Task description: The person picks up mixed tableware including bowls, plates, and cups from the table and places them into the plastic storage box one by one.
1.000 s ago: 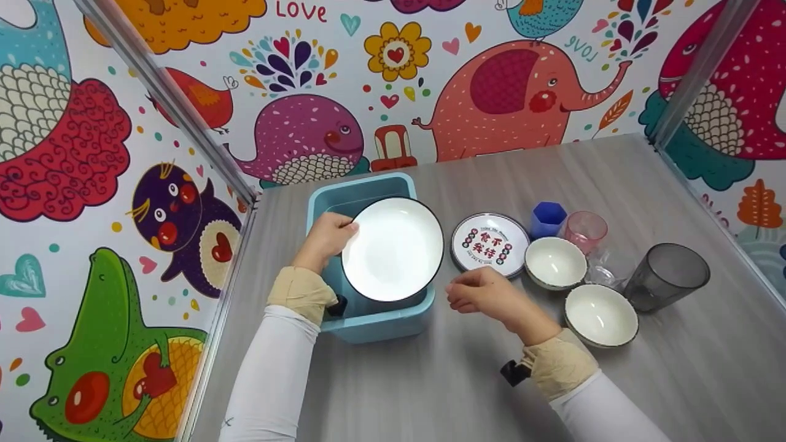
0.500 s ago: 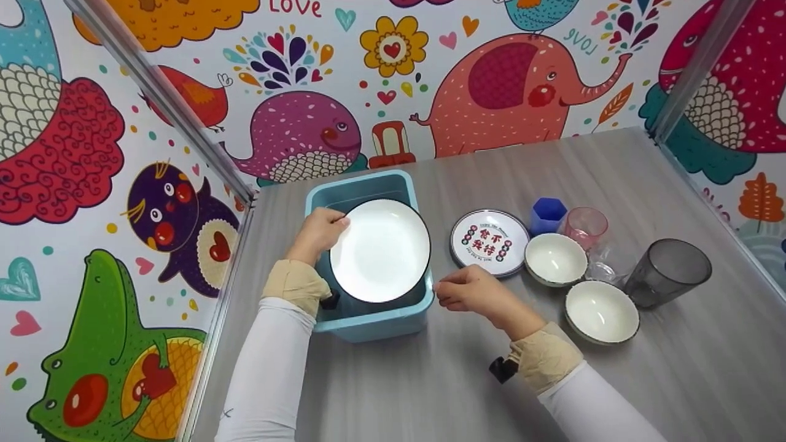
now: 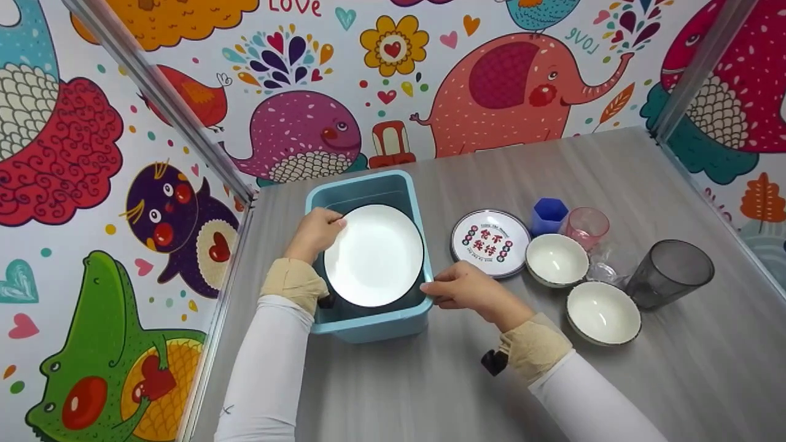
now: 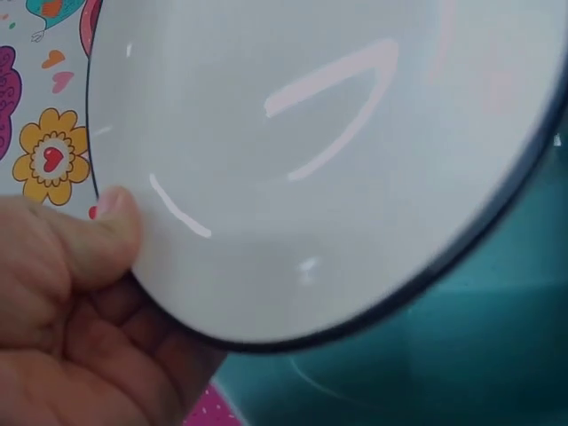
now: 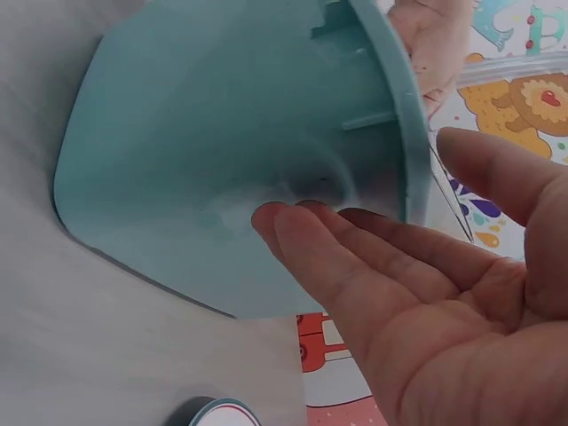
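A white plate point(image 3: 373, 255) with a dark rim is tilted in the mouth of a light blue plastic bin point(image 3: 368, 334). My left hand point(image 3: 314, 233) pinches the plate's left edge; in the left wrist view, the thumb lies on the plate's face and the fingers go behind it. At the bin's near right corner, my right hand point(image 3: 470, 288) holds the rim. The right wrist view shows its fingers point(image 5: 311, 248) against the bin's outer wall and the thumb across the rim. The bin's inside is mostly hidden by the plate.
Right of the bin lie a stack of plates with red lettering point(image 3: 490, 244), a blue hexagonal cup point(image 3: 548, 216), a pink cup point(image 3: 587, 226), two white bowls point(image 3: 557, 261), a clear glass item point(image 3: 605, 270) and a grey tumbler point(image 3: 669, 276). Patterned walls point(image 3: 393, 92) enclose the table.
The plate in my left hand has shifted left and lower into the bin's mouth. My right hand has moved left from beside the lettered plates and taken the bin's rim.
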Demonstrator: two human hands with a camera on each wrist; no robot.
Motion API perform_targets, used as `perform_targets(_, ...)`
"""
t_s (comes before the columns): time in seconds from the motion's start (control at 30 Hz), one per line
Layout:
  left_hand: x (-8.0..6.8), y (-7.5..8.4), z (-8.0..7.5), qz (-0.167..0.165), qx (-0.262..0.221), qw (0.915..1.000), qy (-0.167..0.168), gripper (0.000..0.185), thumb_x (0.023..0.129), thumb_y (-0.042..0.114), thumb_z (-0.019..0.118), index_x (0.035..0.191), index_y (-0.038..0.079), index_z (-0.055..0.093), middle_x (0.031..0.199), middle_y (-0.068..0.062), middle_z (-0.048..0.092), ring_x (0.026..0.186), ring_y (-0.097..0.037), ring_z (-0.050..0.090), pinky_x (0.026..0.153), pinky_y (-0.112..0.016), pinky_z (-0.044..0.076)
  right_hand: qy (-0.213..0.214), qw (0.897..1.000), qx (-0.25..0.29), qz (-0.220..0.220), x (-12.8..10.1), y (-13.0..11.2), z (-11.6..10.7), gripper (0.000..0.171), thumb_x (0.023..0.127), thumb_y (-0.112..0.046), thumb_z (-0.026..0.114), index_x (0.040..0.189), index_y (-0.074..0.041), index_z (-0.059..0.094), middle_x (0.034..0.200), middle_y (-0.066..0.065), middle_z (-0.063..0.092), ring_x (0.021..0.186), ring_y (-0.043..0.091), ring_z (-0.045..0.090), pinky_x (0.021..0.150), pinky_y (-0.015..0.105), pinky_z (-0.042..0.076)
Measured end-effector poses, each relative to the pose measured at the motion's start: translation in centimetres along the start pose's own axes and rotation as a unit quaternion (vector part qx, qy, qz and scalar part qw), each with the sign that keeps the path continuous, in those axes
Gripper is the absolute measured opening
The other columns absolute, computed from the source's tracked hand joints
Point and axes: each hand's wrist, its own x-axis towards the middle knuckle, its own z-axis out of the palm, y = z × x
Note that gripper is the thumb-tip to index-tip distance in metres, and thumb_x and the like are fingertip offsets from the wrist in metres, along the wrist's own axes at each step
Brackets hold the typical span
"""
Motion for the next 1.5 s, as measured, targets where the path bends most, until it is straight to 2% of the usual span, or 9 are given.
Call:
perform_targets(0.27,0.5,-0.4,-0.3,-0.003,0.021,0.9997,-0.013,0.031,0.107,0.017,0.050,0.120,0.000,0.072,0.112,-0.019,0.069,0.090,-0.023,0.060,0.089,-0.042,0.055,-0.018,1.000,0.023,-0.006,0.4,0.2,0.3,0.027,0.097,-0.019,0.068,0.111,0.004,0.074,0.096,0.008,0.076,0.093,0.019,0.074,0.093,0.041,0.058)
perform_targets(0.5,1.1,-0.6,0.2,-0.006,0.045,0.9981,-0.042,0.033,0.107,0.020,0.051,0.126,0.000,0.069,0.121,-0.020,0.069,0.094,-0.024,0.062,0.093,-0.044,0.057,-0.023,0.999,0.030,0.000,0.3,0.0,0.2,0.026,0.096,-0.017,0.069,0.108,0.006,0.074,0.094,0.008,0.077,0.090,0.019,0.075,0.090,0.042,0.059)
perform_targets(0.7,1.4,-0.7,0.5,-0.005,0.061,0.9958,-0.068,0.033,0.107,0.021,0.052,0.124,0.000,0.071,0.122,-0.019,0.070,0.096,-0.024,0.063,0.095,-0.045,0.056,-0.021,0.999,0.025,0.006,0.2,0.0,0.2,0.027,0.096,-0.017,0.069,0.108,0.007,0.074,0.091,0.006,0.076,0.090,0.019,0.074,0.091,0.042,0.059)
perform_targets(1.03,2.0,-1.1,1.3,0.009,0.091,0.9918,-0.090,0.031,0.105,0.018,0.055,0.122,-0.001,0.072,0.121,-0.020,0.071,0.098,-0.027,0.069,0.091,-0.043,0.058,-0.021,0.999,0.027,0.008,0.3,-0.1,0.3,0.027,0.097,-0.017,0.068,0.110,0.005,0.074,0.094,0.007,0.076,0.092,0.018,0.074,0.091,0.042,0.059)
perform_targets(1.33,2.7,-1.5,1.9,0.006,0.105,0.9882,-0.111,0.030,0.103,0.018,0.059,0.122,-0.001,0.072,0.122,-0.020,0.071,0.102,-0.029,0.069,0.094,-0.045,0.057,-0.021,0.999,0.031,0.009,0.4,0.0,0.2,0.026,0.097,-0.018,0.068,0.111,0.003,0.075,0.098,0.010,0.077,0.092,0.019,0.074,0.090,0.041,0.059)
perform_targets(1.5,3.1,-1.9,2.4,-0.003,0.097,0.9883,-0.118,0.029,0.103,0.018,0.059,0.120,-0.001,0.073,0.119,-0.020,0.072,0.095,-0.026,0.068,0.090,-0.043,0.059,-0.019,0.999,0.032,0.009,0.4,0.1,0.3,0.026,0.096,-0.018,0.069,0.110,0.003,0.075,0.099,0.011,0.077,0.092,0.019,0.074,0.090,0.041,0.059)
